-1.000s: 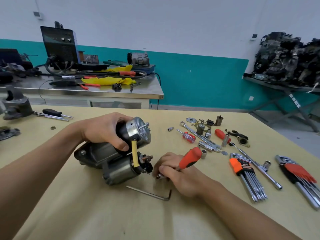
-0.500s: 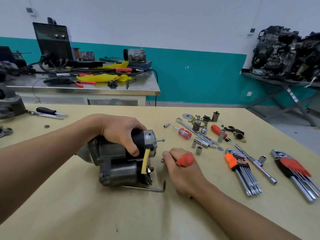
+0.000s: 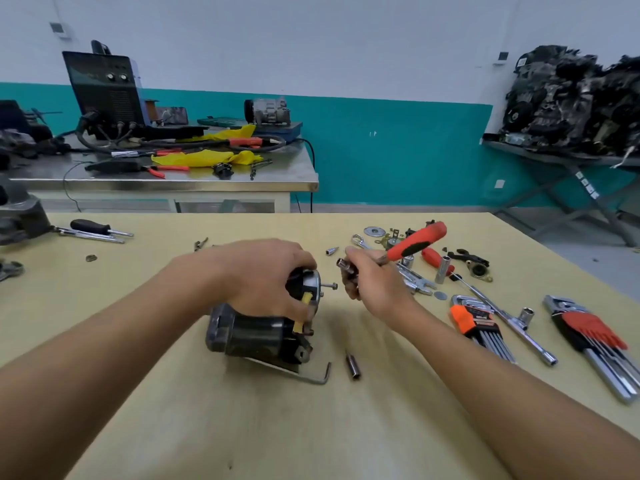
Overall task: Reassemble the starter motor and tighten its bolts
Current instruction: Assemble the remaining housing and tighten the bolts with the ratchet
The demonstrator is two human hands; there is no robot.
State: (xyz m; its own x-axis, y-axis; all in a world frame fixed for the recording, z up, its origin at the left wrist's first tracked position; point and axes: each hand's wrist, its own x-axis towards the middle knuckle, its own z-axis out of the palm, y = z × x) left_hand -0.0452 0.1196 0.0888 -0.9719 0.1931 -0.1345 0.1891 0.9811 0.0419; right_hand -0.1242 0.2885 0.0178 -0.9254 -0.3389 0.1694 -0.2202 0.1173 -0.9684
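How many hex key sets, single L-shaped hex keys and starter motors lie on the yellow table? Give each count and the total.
Hex key sets: 2
Single L-shaped hex key: 1
Starter motor: 1
Total: 4

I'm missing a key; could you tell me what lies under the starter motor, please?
An L-shaped hex key pokes out beneath the starter motor; its far end is hidden.

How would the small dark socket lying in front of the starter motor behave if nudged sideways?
The dark socket is a short cylinder on its side, so it would probably roll rather than slide. It looks like metal, so likely stiff and heavy for its size. The bent hex key just beside it might stop a roll that way.
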